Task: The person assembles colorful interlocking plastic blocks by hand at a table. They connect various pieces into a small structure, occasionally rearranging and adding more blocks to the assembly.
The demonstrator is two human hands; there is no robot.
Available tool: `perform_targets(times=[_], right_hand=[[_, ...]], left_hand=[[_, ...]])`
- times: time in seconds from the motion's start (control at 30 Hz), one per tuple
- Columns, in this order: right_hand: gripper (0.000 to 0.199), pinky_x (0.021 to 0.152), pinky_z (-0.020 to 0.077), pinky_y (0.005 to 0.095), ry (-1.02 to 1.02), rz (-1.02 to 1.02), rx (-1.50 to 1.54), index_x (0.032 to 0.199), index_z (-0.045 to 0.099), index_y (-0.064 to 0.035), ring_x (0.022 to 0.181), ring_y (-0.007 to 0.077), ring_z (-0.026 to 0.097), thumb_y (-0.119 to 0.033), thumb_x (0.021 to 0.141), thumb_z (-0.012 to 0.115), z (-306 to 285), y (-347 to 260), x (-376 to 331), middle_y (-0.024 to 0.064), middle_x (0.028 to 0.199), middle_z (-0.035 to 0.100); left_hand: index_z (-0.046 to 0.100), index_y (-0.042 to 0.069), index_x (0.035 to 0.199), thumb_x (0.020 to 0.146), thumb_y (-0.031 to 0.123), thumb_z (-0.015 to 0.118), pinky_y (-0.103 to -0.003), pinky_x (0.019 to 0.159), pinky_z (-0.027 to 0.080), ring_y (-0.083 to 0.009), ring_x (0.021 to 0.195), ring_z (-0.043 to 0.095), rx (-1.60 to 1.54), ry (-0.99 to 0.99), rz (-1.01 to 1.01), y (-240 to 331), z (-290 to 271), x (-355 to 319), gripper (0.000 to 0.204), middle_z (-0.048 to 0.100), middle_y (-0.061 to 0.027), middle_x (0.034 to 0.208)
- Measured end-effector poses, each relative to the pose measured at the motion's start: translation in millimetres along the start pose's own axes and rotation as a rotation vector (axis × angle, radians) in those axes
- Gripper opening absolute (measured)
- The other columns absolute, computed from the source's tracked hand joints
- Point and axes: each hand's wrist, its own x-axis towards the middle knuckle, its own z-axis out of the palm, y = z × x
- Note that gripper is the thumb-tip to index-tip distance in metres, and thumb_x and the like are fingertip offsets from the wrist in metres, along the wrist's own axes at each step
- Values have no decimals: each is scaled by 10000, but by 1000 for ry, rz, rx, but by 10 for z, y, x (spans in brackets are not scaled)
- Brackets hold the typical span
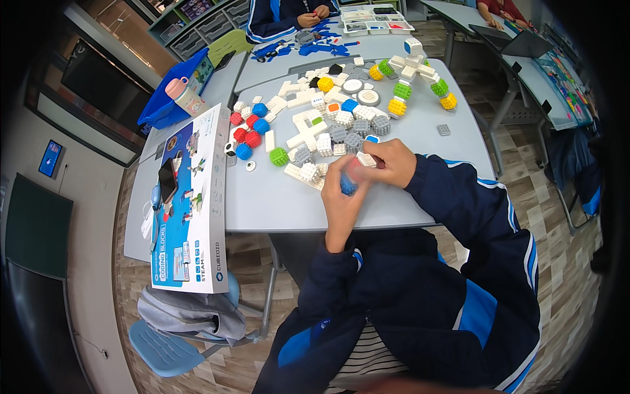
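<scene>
Blocks (348, 186) are clamped in the left hand (336, 200) and right hand (396, 164), and could be dropped if pressed together askew.

A classroom-like interior: a pale grey bench (262, 213) spreads beneath the right grip (396, 163), over a wood-patterned floor (551, 262) in browns and greys. Well left of the grip stands a light wall (82, 217) bearing a small screen (49, 159) and dark green board (38, 226) — with a pale-blue chair (164, 351) nearer, below and left. Beyond the grip, toward the left: a green chair (230, 44) and shelving with grey bins (213, 27) — and, beyond to the right, another table (453, 12).
</scene>
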Motion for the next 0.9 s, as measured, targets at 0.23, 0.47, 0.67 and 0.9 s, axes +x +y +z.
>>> perform_targets(times=[0.23, 0.47, 0.67, 0.9], right_hand=[[451, 500, 455, 406, 112, -237, -81, 756, 569, -31, 489, 304, 591, -380, 1038, 523, 124, 240, -41, 138, 572, 573], [516, 488, 424, 342, 203, 301, 416, 720, 593, -25, 477, 180, 531, -391, 1067, 485, 58, 185, -29, 94, 583, 579], [423, 478, 429, 315, 136, 413, 318, 892, 618, -18, 500, 144, 580, -411, 1037, 561, 9, 108, 116, 92, 626, 611], [428, 488, 443, 304, 156, 393, 399, 1180, 570, -41, 530, 160, 609, -424, 997, 627, -26, -8, 63, 94, 690, 646]], left_hand=[[608, 9, 1284, 827, 82, 814, -311, 948, 484, -204, 1074, 628, -17, -156, -8, 1, -39, 0, 507, 661, -106, 1163], [606, 19, 1291, 866, 76, 788, -290, 951, 472, -162, 1071, 611, -198, -127, -127, -40, -61, -1, 466, 645, -79, 1175], [481, 14, 1314, 855, 69, 805, -291, 919, 504, -163, 1068, 618, -247, -84, -192, -59, -6, -24, 564, 627, -108, 1160], [443, 32, 1261, 876, 40, 772, -289, 902, 513, -164, 1094, 597, -322, -95, -255, -175, -1, -35, 506, 577, -117, 1195]])
